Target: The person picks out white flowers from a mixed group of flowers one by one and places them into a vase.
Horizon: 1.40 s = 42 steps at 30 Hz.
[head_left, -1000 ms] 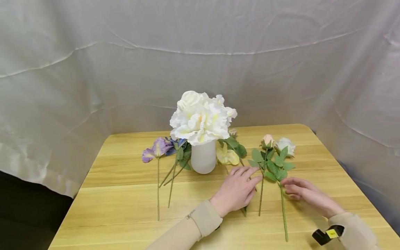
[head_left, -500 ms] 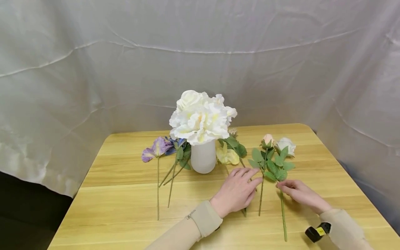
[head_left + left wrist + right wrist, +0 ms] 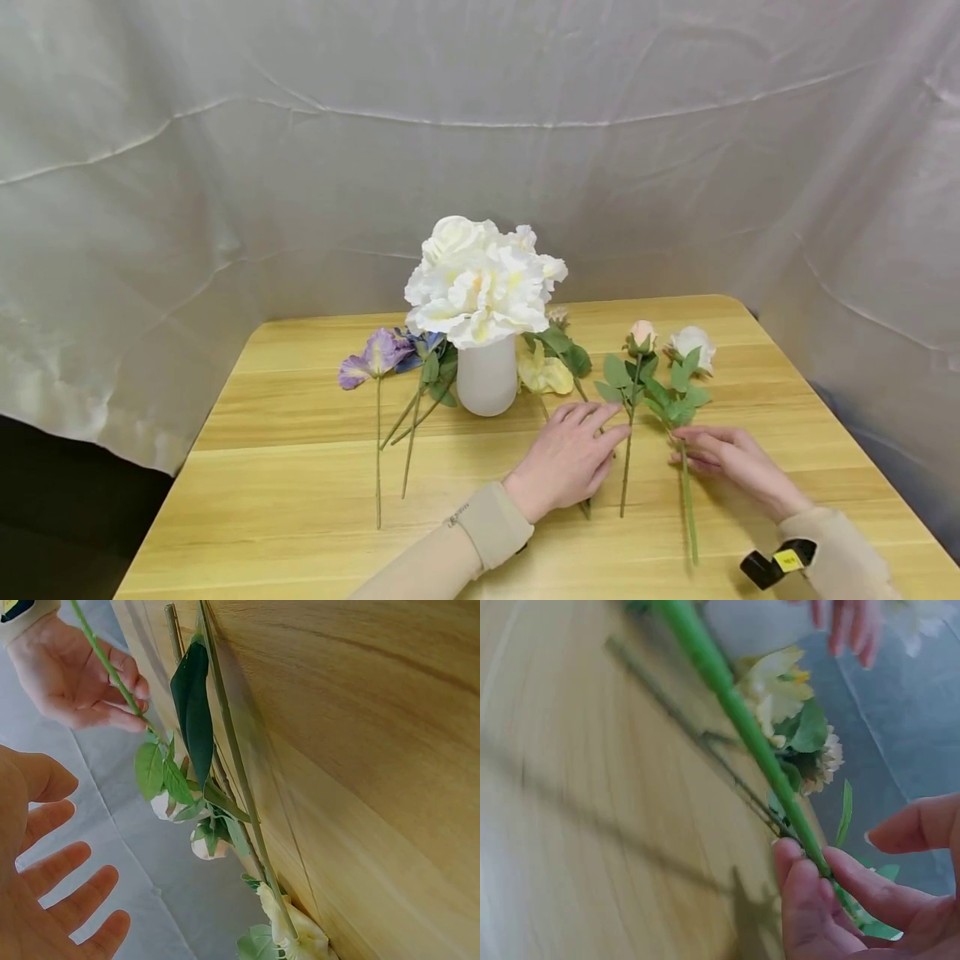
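My right hand (image 3: 738,471) pinches the green stem (image 3: 688,508) of a white rose (image 3: 692,346) just below its leaves. In the right wrist view that stem (image 3: 739,712) runs between the fingers, with its shadow on the wood below. My left hand (image 3: 566,458) hovers low over other flower stems, palm down, and holds nothing. The left wrist view shows its fingers (image 3: 71,889) loosely spread. Between the two hands lies a peach rose (image 3: 642,335) with green leaves. Beyond the left hand is a yellow flower (image 3: 551,375).
A white vase (image 3: 487,383) full of big white blooms (image 3: 483,287) stands at the middle back. Left of it lie a purple iris (image 3: 378,357) and blue flowers (image 3: 422,348) with crossed stems. Grey cloth (image 3: 480,167) hangs around the wooden table (image 3: 285,500).
My right hand has moved onto the white rose's stem and taken hold of it. The rose has shifted slightly right and its lower stem has swung up. My left hand stays put.
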Tool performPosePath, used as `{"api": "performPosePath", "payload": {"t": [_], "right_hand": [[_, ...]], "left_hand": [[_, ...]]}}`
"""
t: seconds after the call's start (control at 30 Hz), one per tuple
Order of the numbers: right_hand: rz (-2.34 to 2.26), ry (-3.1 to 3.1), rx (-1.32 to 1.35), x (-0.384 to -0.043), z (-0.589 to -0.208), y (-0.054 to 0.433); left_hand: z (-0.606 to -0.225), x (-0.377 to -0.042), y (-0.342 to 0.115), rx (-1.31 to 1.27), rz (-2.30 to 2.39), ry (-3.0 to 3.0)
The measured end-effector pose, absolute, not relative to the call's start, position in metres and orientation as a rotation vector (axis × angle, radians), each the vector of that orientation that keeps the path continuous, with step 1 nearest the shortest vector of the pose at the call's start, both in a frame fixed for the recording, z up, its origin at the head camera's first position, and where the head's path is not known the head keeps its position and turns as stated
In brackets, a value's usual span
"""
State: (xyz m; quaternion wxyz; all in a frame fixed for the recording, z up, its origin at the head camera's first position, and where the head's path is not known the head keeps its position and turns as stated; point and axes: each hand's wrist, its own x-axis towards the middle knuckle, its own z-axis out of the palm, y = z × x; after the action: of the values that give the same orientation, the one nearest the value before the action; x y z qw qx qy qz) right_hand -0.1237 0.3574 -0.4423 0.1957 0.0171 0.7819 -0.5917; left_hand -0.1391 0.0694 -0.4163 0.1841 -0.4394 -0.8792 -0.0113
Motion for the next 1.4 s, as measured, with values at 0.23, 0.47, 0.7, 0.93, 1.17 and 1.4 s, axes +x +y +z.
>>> {"api": "performPosePath", "payload": {"t": [0.23,0.47,0.7,0.93,1.17,1.4], "right_hand": [[-2.030,1.634,0.094,-0.125,-0.448,0.365],[-2.197,1.327,0.049,-0.128,-0.456,0.369],[-2.209,1.040,0.027,-0.135,-0.461,0.371],[-2.205,0.916,0.004,-0.141,-0.465,0.370],[-2.216,0.780,0.003,-0.144,-0.465,0.370],[-2.216,0.870,0.000,-0.143,-0.463,0.365]], "left_hand": [[-0.417,-0.139,0.067,-1.231,-0.051,-2.478],[-0.419,-0.139,0.065,-1.237,-0.072,-2.474],[-0.419,-0.139,0.066,-1.227,-0.066,-2.473],[-0.419,-0.139,0.066,-1.230,-0.072,-2.477],[-0.418,-0.140,0.063,-1.236,-0.061,-2.463],[-0.417,-0.141,0.061,-1.214,-0.065,-2.461]]}}
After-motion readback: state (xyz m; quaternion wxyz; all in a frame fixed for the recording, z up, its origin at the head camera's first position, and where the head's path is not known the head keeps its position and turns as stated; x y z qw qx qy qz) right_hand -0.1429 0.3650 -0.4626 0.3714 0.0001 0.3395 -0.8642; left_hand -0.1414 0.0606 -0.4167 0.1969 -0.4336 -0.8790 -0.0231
